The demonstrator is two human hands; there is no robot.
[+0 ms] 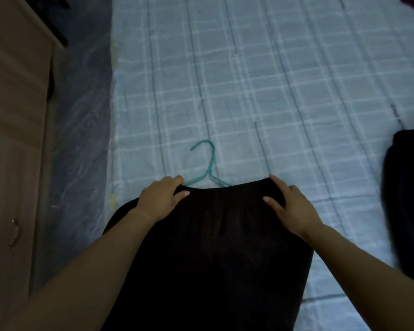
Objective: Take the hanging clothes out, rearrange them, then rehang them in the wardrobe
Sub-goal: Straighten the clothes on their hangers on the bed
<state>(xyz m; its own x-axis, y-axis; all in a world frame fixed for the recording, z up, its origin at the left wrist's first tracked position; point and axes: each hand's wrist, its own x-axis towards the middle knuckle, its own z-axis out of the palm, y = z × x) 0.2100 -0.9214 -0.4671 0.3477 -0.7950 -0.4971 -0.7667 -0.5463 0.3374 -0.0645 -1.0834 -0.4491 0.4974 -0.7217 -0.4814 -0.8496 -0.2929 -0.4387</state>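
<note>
A black garment lies flat on the checked bedsheet, its top edge pointing away from me. A teal wire hanger pokes out from under that edge, hook toward the far side; its lower bar is hidden by the cloth. My left hand grips the garment's top left corner, fingers curled over the edge beside the hanger's arm. My right hand holds the top right corner, thumb on the cloth and fingers over the edge.
A brown wardrobe door with a metal handle stands at the left. Between it and the bed runs a strip of shiny plastic-covered mattress side. Another dark garment lies at the bed's right edge.
</note>
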